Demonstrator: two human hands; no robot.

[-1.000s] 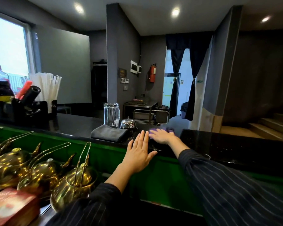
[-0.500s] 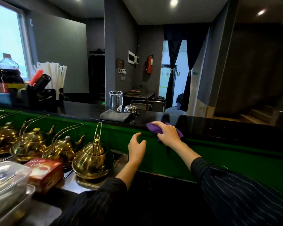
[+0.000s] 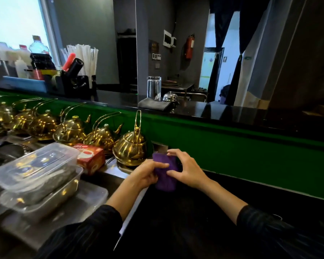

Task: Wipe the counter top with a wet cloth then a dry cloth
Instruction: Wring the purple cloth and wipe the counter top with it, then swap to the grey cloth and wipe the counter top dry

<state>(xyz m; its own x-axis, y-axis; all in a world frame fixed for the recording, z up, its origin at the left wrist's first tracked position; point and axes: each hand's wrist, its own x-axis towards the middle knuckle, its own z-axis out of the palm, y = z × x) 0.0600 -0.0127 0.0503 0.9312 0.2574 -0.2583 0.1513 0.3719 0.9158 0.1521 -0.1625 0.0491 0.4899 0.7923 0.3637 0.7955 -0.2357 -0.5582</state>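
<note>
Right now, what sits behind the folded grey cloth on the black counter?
A clear glass and a chrome bell stand behind the grey cloth. The cloth hides their bases.

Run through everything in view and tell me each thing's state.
purple cloth: bunched, held off the counter top.
left grip: holds the purple cloth.
right grip: pinches the purple cloth.
grey cloth: folded, lying on the counter top.
glass: standing, looks empty.
nearest teapot: lidded, handle raised.
</note>
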